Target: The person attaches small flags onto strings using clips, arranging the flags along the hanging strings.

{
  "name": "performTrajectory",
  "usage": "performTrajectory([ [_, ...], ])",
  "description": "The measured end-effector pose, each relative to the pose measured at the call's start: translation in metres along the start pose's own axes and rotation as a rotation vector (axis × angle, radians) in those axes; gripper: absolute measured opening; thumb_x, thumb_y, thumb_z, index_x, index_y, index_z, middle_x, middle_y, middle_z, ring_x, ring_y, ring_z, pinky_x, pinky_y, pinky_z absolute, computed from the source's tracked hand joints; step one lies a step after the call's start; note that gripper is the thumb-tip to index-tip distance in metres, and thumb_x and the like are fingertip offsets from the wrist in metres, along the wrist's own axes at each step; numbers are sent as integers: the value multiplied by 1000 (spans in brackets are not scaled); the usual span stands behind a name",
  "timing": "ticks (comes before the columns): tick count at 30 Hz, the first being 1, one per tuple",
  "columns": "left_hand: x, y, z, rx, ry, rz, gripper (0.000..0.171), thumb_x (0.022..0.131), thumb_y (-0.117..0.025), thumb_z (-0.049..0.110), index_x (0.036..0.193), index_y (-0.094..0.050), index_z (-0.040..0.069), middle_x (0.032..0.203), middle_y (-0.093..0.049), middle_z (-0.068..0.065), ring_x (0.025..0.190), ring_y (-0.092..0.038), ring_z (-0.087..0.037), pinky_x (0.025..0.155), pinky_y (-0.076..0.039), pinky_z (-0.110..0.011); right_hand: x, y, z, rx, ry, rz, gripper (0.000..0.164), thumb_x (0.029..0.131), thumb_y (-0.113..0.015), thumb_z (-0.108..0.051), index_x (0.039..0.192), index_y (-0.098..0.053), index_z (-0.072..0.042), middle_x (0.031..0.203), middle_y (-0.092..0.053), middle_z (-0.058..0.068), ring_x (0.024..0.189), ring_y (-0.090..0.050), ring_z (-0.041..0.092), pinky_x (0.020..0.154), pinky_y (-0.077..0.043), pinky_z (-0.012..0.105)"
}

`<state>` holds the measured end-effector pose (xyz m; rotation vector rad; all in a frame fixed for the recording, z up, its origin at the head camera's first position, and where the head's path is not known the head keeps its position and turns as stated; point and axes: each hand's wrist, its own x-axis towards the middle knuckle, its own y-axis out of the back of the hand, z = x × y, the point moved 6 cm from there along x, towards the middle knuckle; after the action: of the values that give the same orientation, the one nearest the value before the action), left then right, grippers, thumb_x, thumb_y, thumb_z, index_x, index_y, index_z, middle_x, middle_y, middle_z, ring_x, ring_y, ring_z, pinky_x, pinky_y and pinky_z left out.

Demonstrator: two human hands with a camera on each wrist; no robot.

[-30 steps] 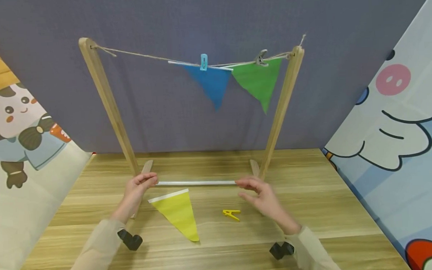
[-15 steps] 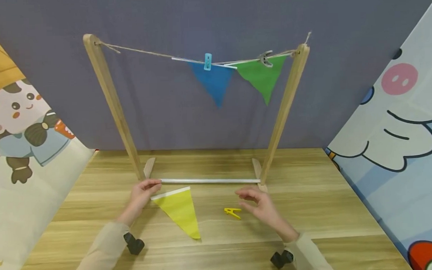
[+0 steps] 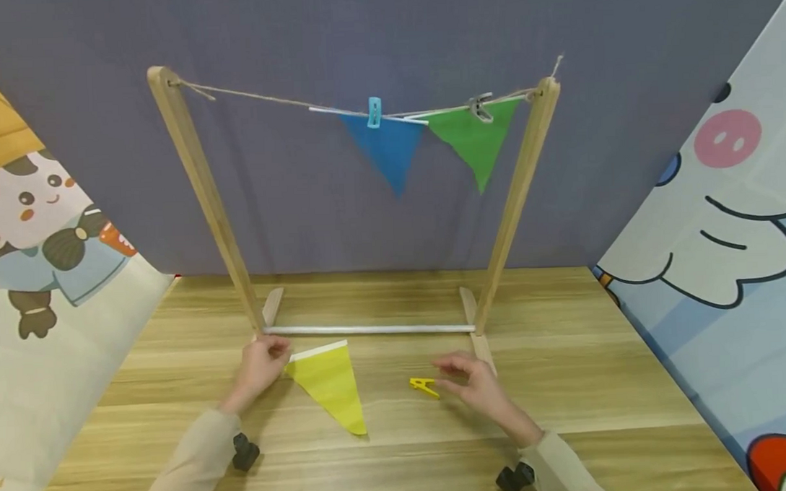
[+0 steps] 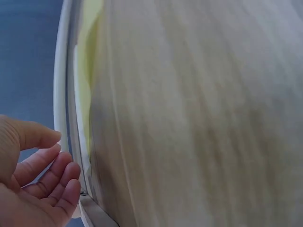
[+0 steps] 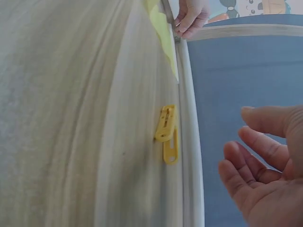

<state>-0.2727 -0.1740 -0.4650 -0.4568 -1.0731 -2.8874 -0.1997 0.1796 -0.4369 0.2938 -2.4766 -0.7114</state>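
Observation:
A yellow triangular flag [image 3: 329, 385] with a white strip along its top edge lies on the table. My left hand [image 3: 262, 369] is at the strip's left corner and hides it in the head view. In the left wrist view, the left thumb and fingers are loosely bent, with nothing seen between them. A yellow clothespin [image 3: 424, 386] lies right of the flag. Just right of it hovers my right hand [image 3: 474, 387]; in the right wrist view its fingers are relaxed and apart from the clothespin.
A wooden stand with a left post [image 3: 202, 180] and right post [image 3: 518, 205] has a white rod [image 3: 370, 329] between its feet. From its string [image 3: 258, 99] hang a blue flag [image 3: 386, 152] under a blue clothespin [image 3: 375, 112] and a green flag [image 3: 477, 141] under a grey clip [image 3: 481, 108].
Both hands have come away from the white rod toward the front. The left has lowered to the yellow flag's corner, the right to beside the yellow clothespin.

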Motion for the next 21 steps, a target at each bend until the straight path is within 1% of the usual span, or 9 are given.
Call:
performTrajectory([
  [2, -1, -1, 2, 28, -38, 5, 14, 76, -65, -12, 91, -65, -13, 82, -64, -20, 75, -62, -32, 68, -55, -40, -2, -1, 2, -32, -16, -15, 26, 73, -73, 10, 97, -65, 10, 93, -64, 20, 81, -63, 32, 74, -55, 33],
  [4, -2, -1, 2, 39, -55, 5, 15, 75, -65, -12, 90, -64, -14, 82, -63, -22, 75, -62, -33, 67, -55, -41, -4, -3, 5, -44, -37, -31, 26, 73, -72, 10, 98, -65, 10, 93, -65, 20, 80, -64, 32, 73, -55, 34],
  [7, -3, -2, 2, 59, -63, -8, 15, 73, -65, -13, 89, -64, -14, 82, -63, -23, 75, -63, -34, 67, -55, -42, -7, -5, 10, -61, -77, -50, 26, 73, -73, 8, 99, -65, 9, 94, -65, 19, 80, -65, 31, 73, -55, 34],
  [11, -4, -3, -1, 100, -52, -35, 15, 72, -66, -12, 87, -65, -13, 83, -64, -23, 77, -63, -35, 70, -54, -45, -9, -7, 14, -102, -106, -62, 26, 74, -74, 5, 98, -66, 6, 92, -65, 15, 79, -64, 26, 73, -55, 31],
  [16, -5, -5, -3, 179, -39, -86, 13, 72, -66, -8, 86, -65, -11, 86, -64, -23, 83, -62, -37, 76, -52, -48, -11, -9, 16, -148, -104, -83, 26, 74, -76, 3, 98, -67, 5, 91, -65, 9, 80, -62, 21, 72, -54, 27],
  [21, -3, -7, -1, 270, -56, -111, 11, 72, -66, -8, 83, -66, -9, 83, -64, -19, 82, -60, -35, 76, -51, -47, -11, -12, 18, -178, -81, -102, 26, 73, -76, 2, 97, -67, 5, 89, -64, 9, 78, -60, 21, 70, -53, 28],
])
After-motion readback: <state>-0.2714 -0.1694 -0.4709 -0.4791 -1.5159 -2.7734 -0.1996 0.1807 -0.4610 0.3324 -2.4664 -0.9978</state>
